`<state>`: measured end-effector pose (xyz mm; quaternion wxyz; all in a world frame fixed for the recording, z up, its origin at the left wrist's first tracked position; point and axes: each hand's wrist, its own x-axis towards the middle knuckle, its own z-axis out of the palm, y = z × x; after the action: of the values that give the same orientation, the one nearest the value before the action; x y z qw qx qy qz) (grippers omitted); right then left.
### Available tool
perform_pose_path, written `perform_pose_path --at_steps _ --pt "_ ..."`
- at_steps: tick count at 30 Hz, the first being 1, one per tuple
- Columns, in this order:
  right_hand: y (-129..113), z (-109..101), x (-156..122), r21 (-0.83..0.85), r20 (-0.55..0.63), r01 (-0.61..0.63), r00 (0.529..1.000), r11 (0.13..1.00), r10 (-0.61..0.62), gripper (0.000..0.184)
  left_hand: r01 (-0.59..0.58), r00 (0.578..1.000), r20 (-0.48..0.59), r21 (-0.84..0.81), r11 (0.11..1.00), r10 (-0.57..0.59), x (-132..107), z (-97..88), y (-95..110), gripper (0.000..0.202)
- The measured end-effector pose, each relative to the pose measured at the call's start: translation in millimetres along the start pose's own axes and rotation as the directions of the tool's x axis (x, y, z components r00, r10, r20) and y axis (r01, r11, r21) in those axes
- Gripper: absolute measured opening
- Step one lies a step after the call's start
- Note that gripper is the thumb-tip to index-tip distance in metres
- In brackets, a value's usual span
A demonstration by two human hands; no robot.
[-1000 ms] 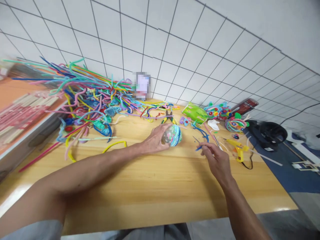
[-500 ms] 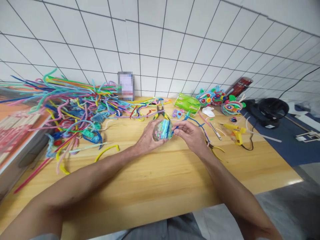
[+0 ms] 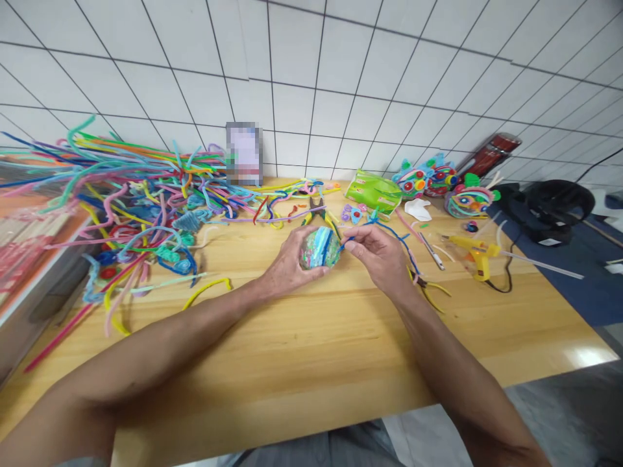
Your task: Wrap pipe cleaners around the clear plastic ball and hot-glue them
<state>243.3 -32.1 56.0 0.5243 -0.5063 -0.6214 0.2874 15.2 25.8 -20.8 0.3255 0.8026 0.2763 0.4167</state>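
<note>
My left hand (image 3: 291, 259) is wrapped round a rounded, multicoloured ball (image 3: 318, 248) with light blue, white and dark blue strips across it. At the ball's right side, the thumb and fingertips of my right hand (image 3: 374, 253) pinch a short blue pipe cleaner (image 3: 344, 244). Whether its far end is fixed to the ball I cannot tell. Just behind the ball lie pliers (image 3: 318, 211) with yellow and green handles. A longer blue pipe cleaner (image 3: 392, 230) runs beyond my right hand, towards a second tool (image 3: 431, 288) with yellow handles, partly hidden by my wrist.
Pipe cleaners (image 3: 146, 188) are heaped at the left. Along the wall stand a blurred-out upright device (image 3: 244, 154), a green tissue pack (image 3: 372, 191), several colourful animal-face balls (image 3: 470, 198) and a red flask (image 3: 496, 155). At right lie a yellow glue gun (image 3: 479, 256) and black headphones (image 3: 559, 207).
The view has shifted a little, moving the right-hand things further right. The ball has turned slightly in my left hand, showing its strips more plainly. Both hands keep their hold.
</note>
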Motion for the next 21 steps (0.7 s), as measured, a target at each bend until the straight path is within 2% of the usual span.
perform_pose_path --at_steps 6,13,16,21 --pt "-4.4 3.7 -3.5 -0.052 0.015 0.044 0.999 0.998 -0.044 0.008 -0.029 1.000 -0.001 0.041 0.999 0.029 -3.2 -0.3 2.9 0.084" --pt "-8.4 5.3 -5.2 -0.118 0.056 0.131 0.991 0.984 -0.125 0.007 -0.029 0.999 -0.013 -0.005 1.000 0.029 -4.5 2.4 5.7 0.085" --pt "-8.6 6.5 -6.2 -0.152 0.075 0.121 0.991 0.981 -0.110 0.007 -0.003 1.000 -0.022 -0.027 1.000 0.003 -4.2 2.7 5.1 0.085" --pt "-8.4 5.4 -4.7 -0.133 0.040 0.081 0.996 0.988 -0.076 0.014 0.029 0.998 -0.046 -0.051 0.998 -0.032 -5.7 2.7 5.0 0.083"
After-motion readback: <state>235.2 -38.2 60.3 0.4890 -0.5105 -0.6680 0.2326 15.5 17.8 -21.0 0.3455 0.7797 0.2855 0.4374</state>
